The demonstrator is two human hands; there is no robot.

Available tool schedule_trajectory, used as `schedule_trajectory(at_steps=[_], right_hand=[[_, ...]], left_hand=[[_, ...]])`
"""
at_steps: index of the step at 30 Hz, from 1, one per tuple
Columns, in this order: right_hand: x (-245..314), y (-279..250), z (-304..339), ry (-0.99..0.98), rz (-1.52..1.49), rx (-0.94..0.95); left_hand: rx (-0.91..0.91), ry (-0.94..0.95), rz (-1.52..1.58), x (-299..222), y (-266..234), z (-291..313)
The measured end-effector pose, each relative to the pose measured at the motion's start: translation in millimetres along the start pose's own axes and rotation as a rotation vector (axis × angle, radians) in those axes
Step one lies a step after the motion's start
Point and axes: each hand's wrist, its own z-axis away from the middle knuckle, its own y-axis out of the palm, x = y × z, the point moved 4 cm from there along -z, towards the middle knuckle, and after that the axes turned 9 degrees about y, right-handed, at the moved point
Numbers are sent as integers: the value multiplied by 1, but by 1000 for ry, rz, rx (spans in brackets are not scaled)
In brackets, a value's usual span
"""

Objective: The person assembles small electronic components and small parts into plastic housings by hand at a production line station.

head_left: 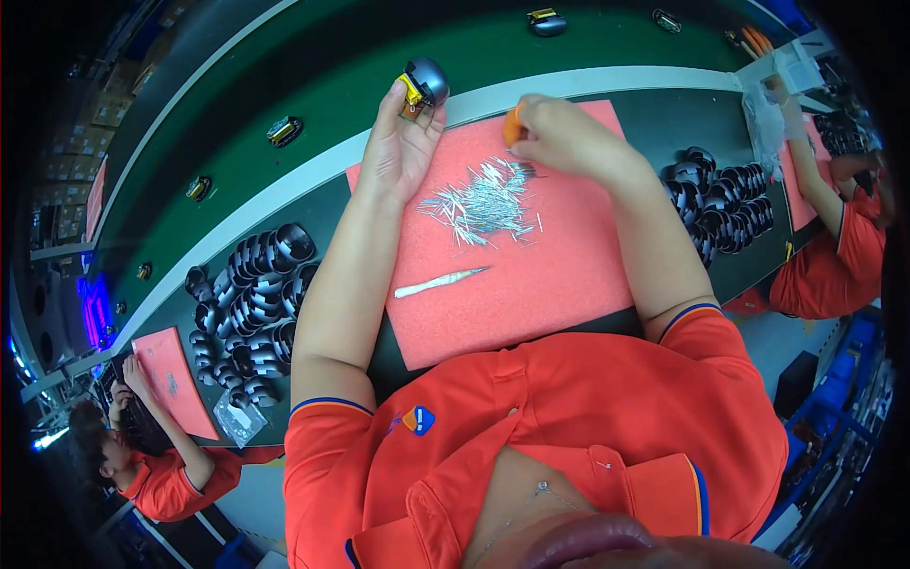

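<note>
Both hands curl their fingers: the left hand (406,152) grips a dark rounded shell (432,83) with a yellow part, past a pink foam mat (540,294); the right hand (561,135) bunches its own beside piled silvery pins (485,204), something orange (513,128) at their tips (held or worn, I cannot tell). White-handled tweezers (438,283) lie nearer.

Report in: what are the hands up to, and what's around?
Left hand: holding grey-and-yellow part. Right hand: gripping something orange. Thin sticks heaped on pink mat, near right hand.
</note>
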Motion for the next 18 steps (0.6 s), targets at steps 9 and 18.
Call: schedule_trajectory(at_steps=[9,18], right_hand=[[-4,9,1,50,90,-11],[-25,10,-19,172,-776,-201]], left_hand=[[17,-2,168,-7,9,4],[257,86,-423,3,14,8]])
